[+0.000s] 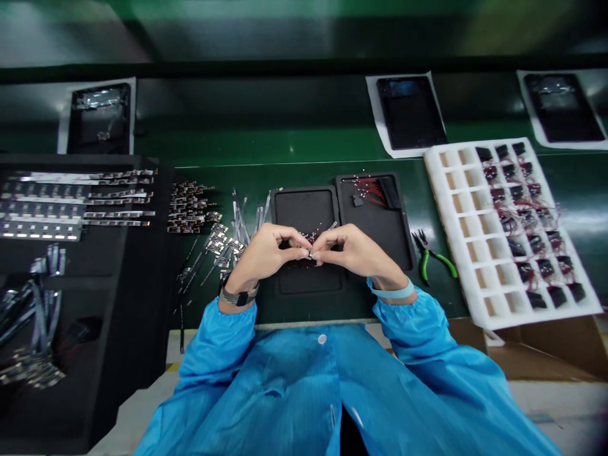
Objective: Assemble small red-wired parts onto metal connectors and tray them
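My left hand (278,250) and my right hand (342,247) meet in front of me, thumbs and forefingers pinched together. Between the fingertips is a small electronic part (310,254), mostly covered by the fingers, so its exact kind is unclear. Beneath the hands lies a shallow black tray (308,282) with tiny pale and reddish bits scattered in it. A second black tray (399,244) adjoins it on the right, holding a black block with red wires (387,192). Left of my left hand lie small circuit boards (216,239) and flat ribbon cables (239,215).
Green-handled pliers (436,258) rest right of the trays. Farther right, a white foam tray (470,247) carries several black wired parts in its cells. Black tablet-like housings (411,114) lie along the back. At left stands a black bin (137,272) with strips and boards.
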{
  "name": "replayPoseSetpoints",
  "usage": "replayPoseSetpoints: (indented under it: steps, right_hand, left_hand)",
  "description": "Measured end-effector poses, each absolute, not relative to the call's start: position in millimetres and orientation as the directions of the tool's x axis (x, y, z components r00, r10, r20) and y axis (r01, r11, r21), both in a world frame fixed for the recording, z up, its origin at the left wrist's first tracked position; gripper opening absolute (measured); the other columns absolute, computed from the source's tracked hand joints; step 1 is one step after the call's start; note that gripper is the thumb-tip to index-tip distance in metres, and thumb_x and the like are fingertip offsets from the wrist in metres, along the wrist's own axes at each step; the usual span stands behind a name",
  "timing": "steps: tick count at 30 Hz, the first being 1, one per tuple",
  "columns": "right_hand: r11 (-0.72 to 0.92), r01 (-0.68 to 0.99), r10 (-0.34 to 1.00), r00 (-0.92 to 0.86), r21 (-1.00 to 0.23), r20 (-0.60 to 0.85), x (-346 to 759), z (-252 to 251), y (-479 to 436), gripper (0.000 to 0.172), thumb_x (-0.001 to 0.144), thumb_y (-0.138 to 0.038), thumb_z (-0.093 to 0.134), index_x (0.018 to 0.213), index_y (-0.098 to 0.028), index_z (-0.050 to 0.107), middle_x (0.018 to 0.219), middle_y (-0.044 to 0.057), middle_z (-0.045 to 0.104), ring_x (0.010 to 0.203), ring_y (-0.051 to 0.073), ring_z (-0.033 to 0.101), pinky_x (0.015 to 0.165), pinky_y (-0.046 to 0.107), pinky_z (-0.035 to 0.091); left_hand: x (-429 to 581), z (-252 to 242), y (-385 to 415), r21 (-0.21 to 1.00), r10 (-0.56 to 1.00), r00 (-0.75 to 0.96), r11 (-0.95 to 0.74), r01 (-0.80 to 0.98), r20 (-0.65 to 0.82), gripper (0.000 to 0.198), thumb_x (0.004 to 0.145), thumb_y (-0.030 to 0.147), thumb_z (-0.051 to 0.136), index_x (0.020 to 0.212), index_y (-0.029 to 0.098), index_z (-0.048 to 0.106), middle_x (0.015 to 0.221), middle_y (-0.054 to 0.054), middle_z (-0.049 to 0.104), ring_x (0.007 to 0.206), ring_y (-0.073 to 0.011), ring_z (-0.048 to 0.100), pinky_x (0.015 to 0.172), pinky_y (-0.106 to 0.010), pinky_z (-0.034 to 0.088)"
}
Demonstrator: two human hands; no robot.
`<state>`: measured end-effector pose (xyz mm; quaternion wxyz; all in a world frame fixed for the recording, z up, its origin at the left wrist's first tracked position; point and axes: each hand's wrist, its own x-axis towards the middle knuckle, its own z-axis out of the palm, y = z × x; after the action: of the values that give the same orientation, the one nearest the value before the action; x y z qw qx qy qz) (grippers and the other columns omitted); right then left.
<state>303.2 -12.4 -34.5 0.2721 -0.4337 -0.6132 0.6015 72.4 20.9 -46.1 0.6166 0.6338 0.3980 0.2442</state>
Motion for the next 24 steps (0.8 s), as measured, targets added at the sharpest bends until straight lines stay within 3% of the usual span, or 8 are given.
replayPoseSetpoints:
  steps: [5,9,12,14,16,20,24]
  right_hand:
    - [-0.084,0.226,0.85,-0.492,-0.971,-0.188,303.2,-36.4,-11.1,0.021,0.092,-0.037,0.074,0.088,-0.017,0.079,0.078,0.004,0.078,0.072,0.018,0.07,0.071,0.03,0.053]
    - [0.034,0.244,0.872,-0.482,-0.969,-0.091,323.4,-27.2,-5.8,0.021,0.091,-0.04,0.076,0.096,-0.02,0.082,0.097,0.005,0.082,0.092,0.023,0.075,0.088,0.034,0.055]
    - [0.107,0.304,0.989,-0.133,-0.947,0.069,356.2,-23.7,0.2,0.023,0.095,-0.041,0.071,0.095,-0.021,0.081,0.099,0.006,0.081,0.098,0.023,0.074,0.094,0.035,0.054]
    - [0.095,0.35,0.966,0.194,-0.932,0.171,379.2,-28.5,4.5,0.024,0.096,-0.04,0.069,0.09,-0.019,0.079,0.09,0.006,0.079,0.088,0.022,0.072,0.086,0.034,0.054]
    - [0.075,0.385,0.908,0.354,-0.92,0.222,396.5,-37.9,8.7,0.022,0.093,-0.039,0.071,0.089,-0.018,0.077,0.081,0.005,0.076,0.078,0.02,0.069,0.077,0.033,0.053]
    - [0.06,0.469,0.916,0.324,-0.881,0.235,404.5,-56.6,14.5,0.017,0.091,-0.032,0.069,0.087,-0.017,0.075,0.073,0.002,0.07,0.064,0.016,0.059,0.065,0.029,0.045]
    - [0.075,0.596,0.958,0.179,-0.8,0.224,392.5,-65.8,17.1,0.01,0.092,-0.026,0.068,0.093,-0.018,0.075,0.074,0.001,0.071,0.067,0.017,0.06,0.067,0.029,0.044]
  left_hand:
    - [74.0,-46.1,19.8,0.975,0.806,0.567,0.05,0.218,-0.168,0.008,0.081,0.022,0.082,0.088,0.02,0.083,0.077,-0.005,0.078,0.074,-0.0188,0.07,0.069,-0.03,0.052]
    - [83.6,-20.5,11.1,0.962,0.81,0.572,-0.037,0.269,-0.129,0.007,0.084,0.018,0.075,0.09,0.019,0.079,0.079,-0.004,0.078,0.073,-0.0189,0.07,0.071,-0.031,0.054]
    - [96.6,16.4,12.7,0.901,0.83,0.558,-0.245,0.358,0.004,0.021,0.09,0.014,0.066,0.104,0.021,0.079,0.091,-0.005,0.079,0.08,-0.0203,0.072,0.079,-0.033,0.056]
    - [110.1,41.1,25.4,0.826,0.815,0.566,-0.401,0.396,0.125,0.029,0.09,0.011,0.064,0.112,0.022,0.08,0.098,-0.005,0.079,0.086,-0.0218,0.072,0.084,-0.035,0.055]
    - [130.2,61.2,47.6,0.749,0.783,0.582,-0.518,0.414,0.221,0.028,0.087,0.01,0.065,0.106,0.022,0.082,0.097,-0.005,0.079,0.086,-0.0225,0.071,0.086,-0.037,0.055]
    - [193.2,84.1,105.7,0.658,0.77,0.56,-0.595,0.461,0.305,0.022,0.081,0.005,0.065,0.085,0.019,0.082,0.079,-0.004,0.075,0.074,-0.0208,0.067,0.084,-0.036,0.054]
    - [276.2,89.8,165.4,0.722,0.818,0.435,-0.554,0.414,0.377,0.02,0.075,0.002,0.066,0.078,0.017,0.078,0.079,-0.005,0.075,0.082,-0.0217,0.07,0.085,-0.034,0.055]
